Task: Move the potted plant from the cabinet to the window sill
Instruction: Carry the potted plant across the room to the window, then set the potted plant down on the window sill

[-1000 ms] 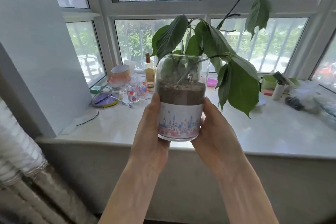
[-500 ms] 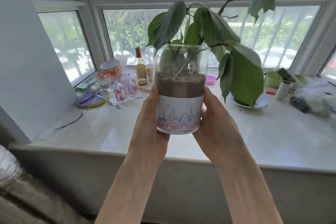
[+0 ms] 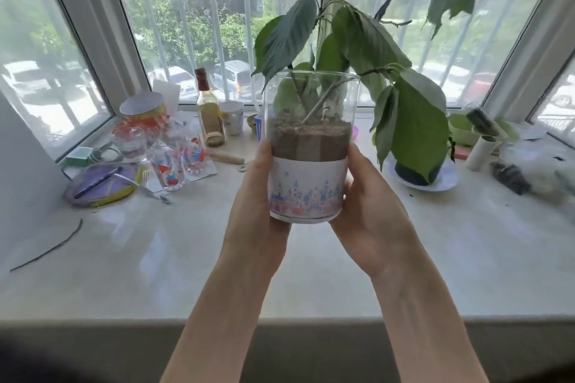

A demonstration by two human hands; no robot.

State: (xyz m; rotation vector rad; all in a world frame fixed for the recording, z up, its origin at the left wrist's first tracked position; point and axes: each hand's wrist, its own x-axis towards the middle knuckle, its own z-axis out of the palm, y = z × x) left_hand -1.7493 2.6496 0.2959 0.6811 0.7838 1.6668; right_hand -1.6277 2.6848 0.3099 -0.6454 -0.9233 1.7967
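Both my hands carry the potted plant [image 3: 311, 146], a clear glass cylinder with brown soil in its middle, a white paper band printed with blue and pink castles round its lower half, and broad drooping green leaves rising from the rim. My left hand [image 3: 256, 214] wraps the left wall, thumb lying up along the glass to the soil line; my right hand [image 3: 370, 221] cups the right wall and the underside, thumb pressed against the band. Both are closed firmly on the glass, and the pot is upright, held in the air above the pale glossy stone window sill [image 3: 155, 258], not touching it. Past my left hand, toward the glass panes, stand an amber bottle with a dark red cap [image 3: 209, 109] and a small white paper cup [image 3: 232, 117] just beside it. Further left of my grip sit printed drinking glasses [image 3: 168, 169] and a purple round plate [image 3: 99, 185] with a pen and a fork lying on it. A thin dark wire [image 3: 46, 250] curls on the sill well off to my left. To the right of my right hand a white saucer [image 3: 445, 183] holds something dark, half hidden by a hanging leaf. Beyond it lies a white cardboard tube [image 3: 480, 149]. White window frames [image 3: 334, 25] with bars stand behind everything.
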